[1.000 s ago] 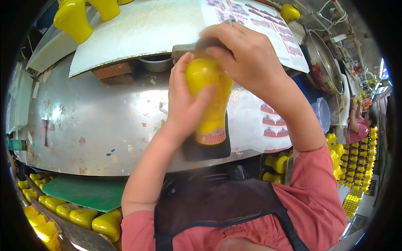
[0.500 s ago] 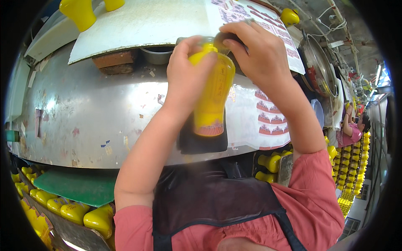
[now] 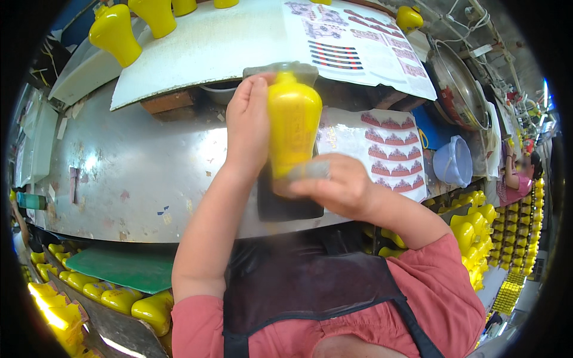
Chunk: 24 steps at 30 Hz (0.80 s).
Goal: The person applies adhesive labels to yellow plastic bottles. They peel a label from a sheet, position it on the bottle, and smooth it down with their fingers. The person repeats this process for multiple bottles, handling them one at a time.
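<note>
Bottle (image 3: 295, 131) in glossy yellow sits right between the person's two hands, neck pointing away from the body, foot toward it. I see the left hand (image 3: 248, 122) clamped along its left side, fingers up by the neck. The right hand (image 3: 340, 185) is at the lower end, on the right, fingers bent in toward the foot; it blurs, and I cannot tell whether it grips. Something grey shows at those fingers, too smeared to make out. Under the foot is a black pad (image 3: 286, 209), and a grey block (image 3: 256, 70) is just behind the neck.

The metal surface (image 3: 137, 173) is scuffed and dotted with scraps. A sheet printed with reddish crown-shaped motifs (image 3: 391, 152) lies to the right of the bottle. Farther back, a white board (image 3: 197, 42) is raised over a brick (image 3: 167, 106), with more printed paper (image 3: 370, 36) at its right.

Other yellow bottles (image 3: 116, 36) stand at the far left, and more lie by a green panel (image 3: 119, 271) below. On the right I notice a pale blue bucket (image 3: 453, 164), a big round metal pan (image 3: 456, 83), and a co-worker in pink (image 3: 518, 184) beside stacked yellow ware (image 3: 519, 230).
</note>
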Motion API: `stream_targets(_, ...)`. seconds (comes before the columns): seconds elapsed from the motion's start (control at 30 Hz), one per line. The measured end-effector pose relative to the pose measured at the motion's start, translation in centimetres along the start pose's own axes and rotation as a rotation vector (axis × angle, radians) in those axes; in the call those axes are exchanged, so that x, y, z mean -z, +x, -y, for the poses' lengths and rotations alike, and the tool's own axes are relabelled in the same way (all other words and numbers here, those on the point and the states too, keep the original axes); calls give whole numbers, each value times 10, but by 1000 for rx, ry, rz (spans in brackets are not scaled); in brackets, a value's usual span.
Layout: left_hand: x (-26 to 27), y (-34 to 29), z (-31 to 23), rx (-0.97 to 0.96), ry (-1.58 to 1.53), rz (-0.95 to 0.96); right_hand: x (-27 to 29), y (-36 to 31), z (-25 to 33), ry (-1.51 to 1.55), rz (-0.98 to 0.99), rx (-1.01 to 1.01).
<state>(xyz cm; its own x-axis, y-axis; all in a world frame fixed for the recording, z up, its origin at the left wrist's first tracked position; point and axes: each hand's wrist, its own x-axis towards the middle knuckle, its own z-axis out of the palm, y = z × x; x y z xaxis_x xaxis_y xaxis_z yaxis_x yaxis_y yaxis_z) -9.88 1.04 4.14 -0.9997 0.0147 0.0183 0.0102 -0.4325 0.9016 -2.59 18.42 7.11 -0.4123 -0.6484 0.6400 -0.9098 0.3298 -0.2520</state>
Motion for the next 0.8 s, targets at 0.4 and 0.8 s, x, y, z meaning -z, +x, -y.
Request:
stream_targets(0.4, 11, -13, 17, -516, 877, 51, 24, 54, -80, 45, -164, -595)
stream_targets(0.8, 8, -20, 30, -95, 90, 33, 4, -21, -33, -30, -213, -371)
